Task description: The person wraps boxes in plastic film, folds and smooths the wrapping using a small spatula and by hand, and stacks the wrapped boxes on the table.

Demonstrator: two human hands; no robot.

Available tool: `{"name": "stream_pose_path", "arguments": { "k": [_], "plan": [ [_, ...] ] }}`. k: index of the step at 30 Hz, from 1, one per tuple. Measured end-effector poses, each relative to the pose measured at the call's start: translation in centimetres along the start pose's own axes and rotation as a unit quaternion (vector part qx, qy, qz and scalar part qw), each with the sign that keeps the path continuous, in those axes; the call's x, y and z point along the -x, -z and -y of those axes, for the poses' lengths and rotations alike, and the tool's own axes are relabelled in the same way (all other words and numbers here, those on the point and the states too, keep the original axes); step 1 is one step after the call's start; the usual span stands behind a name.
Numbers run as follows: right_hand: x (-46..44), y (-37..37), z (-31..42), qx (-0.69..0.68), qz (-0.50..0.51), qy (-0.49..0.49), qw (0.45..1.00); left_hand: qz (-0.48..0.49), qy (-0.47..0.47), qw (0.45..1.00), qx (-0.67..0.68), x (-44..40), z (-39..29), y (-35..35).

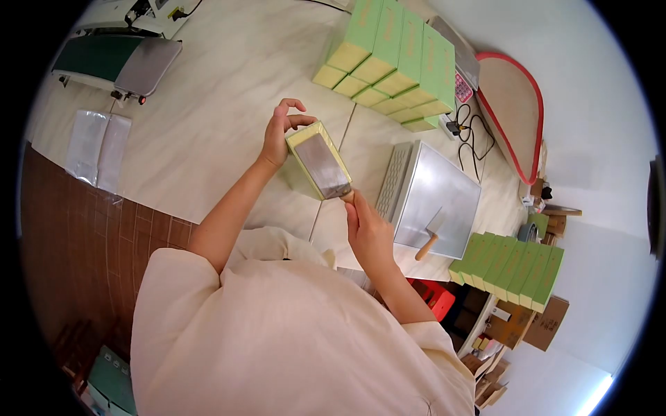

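Note:
A green and pale-yellow box (pixel 297 177) stands over the marble-patterned table, its yellow-edged end turned up. Against that end lies a flat rectangular metal blade (pixel 321 162). My right hand (pixel 370 232) is closed round the blade's handle at the box's near right corner. At the box's far left corner is my left hand (pixel 279 134), with its thumb side near the box and its fingers apart and curved; some fingertips are hidden behind the box. To the right, a small spatula with a wooden handle (pixel 427 247) rests on a flat metal-topped device (pixel 444 201).
Stacked green boxes (pixel 395 59) stand at the back, with black cables (pixel 474 139) beside them. More green boxes (pixel 510 270) form a row at the right. Clear plastic sheets (pixel 97 149) lie at the left edge, near a machine with a green plate (pixel 97 59).

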State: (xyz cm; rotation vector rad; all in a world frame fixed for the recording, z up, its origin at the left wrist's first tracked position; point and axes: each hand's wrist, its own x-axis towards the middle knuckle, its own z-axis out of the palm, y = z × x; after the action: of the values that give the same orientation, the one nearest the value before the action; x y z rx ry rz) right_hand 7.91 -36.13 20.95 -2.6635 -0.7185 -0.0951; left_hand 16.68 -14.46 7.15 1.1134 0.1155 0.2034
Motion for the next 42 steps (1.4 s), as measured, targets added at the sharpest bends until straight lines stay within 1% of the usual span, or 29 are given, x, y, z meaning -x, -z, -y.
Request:
{"name": "stream_pose_path", "arguments": {
  "k": [4,6,10,13,15,19,21,22,24,25,27,28,30,33,37,39,40,41,42],
  "plan": [
    [0.3,0.0,-0.1,-0.017,-0.027,0.005,0.999,0.003,-0.01,1.0,-0.002,0.2,0.3,-0.1],
    [-0.5,-0.2,0.2,-0.012,-0.028,0.006,1.0,0.006,0.031,0.997,0.07,0.4,-0.1,-0.4],
    [-1.3,-0.2,0.4,0.005,-0.023,0.0,1.0,0.028,0.019,0.998,0.052,0.2,-0.3,0.2],
    [-0.9,0.0,0.2,-0.017,-0.011,-0.009,1.0,0.033,0.011,0.999,0.016,0.0,0.3,0.3],
    [-0.2,-0.2,-0.3,-0.033,-0.027,-0.003,0.999,0.025,0.017,0.998,0.047,0.1,0.4,0.3],
    [0.0,-0.3,-0.2,-0.038,-0.04,-0.008,0.998,0.028,0.015,0.999,0.043,0.4,0.0,0.0],
    [-1.1,-0.1,0.4,-0.007,-0.016,-0.013,1.0,0.003,0.025,0.997,0.071,0.5,-0.5,-0.6],
    [-1.3,-0.2,0.2,-0.008,-0.021,-0.019,1.0,0.01,0.028,0.997,0.068,0.4,-0.4,-0.5],
    [-1.6,-0.7,0.2,-0.003,-0.015,-0.023,1.0,0.028,-0.003,0.999,0.042,0.2,-0.1,0.1],
    [-1.5,-0.7,0.3,-0.007,-0.018,-0.029,0.999,0.034,0.0,0.999,0.037,0.2,0.1,0.4],
    [-1.2,-0.2,0.1,-0.033,-0.038,-0.011,0.999,0.026,0.01,0.999,0.041,0.1,0.1,0.4],
    [-1.0,-0.1,0.0,-0.035,-0.041,-0.016,0.998,0.031,0.013,0.999,0.038,0.1,0.1,0.3],
    [-0.5,0.2,-0.4,-0.042,-0.017,-0.02,0.999,0.004,0.006,0.999,0.045,0.3,-0.2,-0.2],
    [-0.6,0.1,-0.2,-0.047,-0.03,-0.027,0.998,-0.003,0.0,0.998,0.061,0.2,0.1,-0.2],
    [-1.2,-0.2,-0.1,-0.055,-0.043,-0.046,0.996,0.015,0.007,0.998,0.059,0.4,-0.3,-0.2],
    [-0.7,0.0,-0.8,-0.162,-0.037,-0.051,0.985,0.001,0.026,0.998,0.051,0.7,-0.8,-0.2],
    [-0.2,0.2,-1.1,-0.162,-0.053,-0.054,0.984,-0.018,0.034,0.999,0.025,0.9,-1.1,-0.2],
    [0.8,0.5,-1.6,-0.169,-0.077,-0.137,0.973,-0.003,0.029,0.999,0.023,1.0,-1.5,-0.3],
    [1.8,0.8,-2.4,-0.175,-0.096,-0.219,0.955,-0.024,0.012,0.999,0.027,1.4,-1.5,-0.5]
  ]
}}
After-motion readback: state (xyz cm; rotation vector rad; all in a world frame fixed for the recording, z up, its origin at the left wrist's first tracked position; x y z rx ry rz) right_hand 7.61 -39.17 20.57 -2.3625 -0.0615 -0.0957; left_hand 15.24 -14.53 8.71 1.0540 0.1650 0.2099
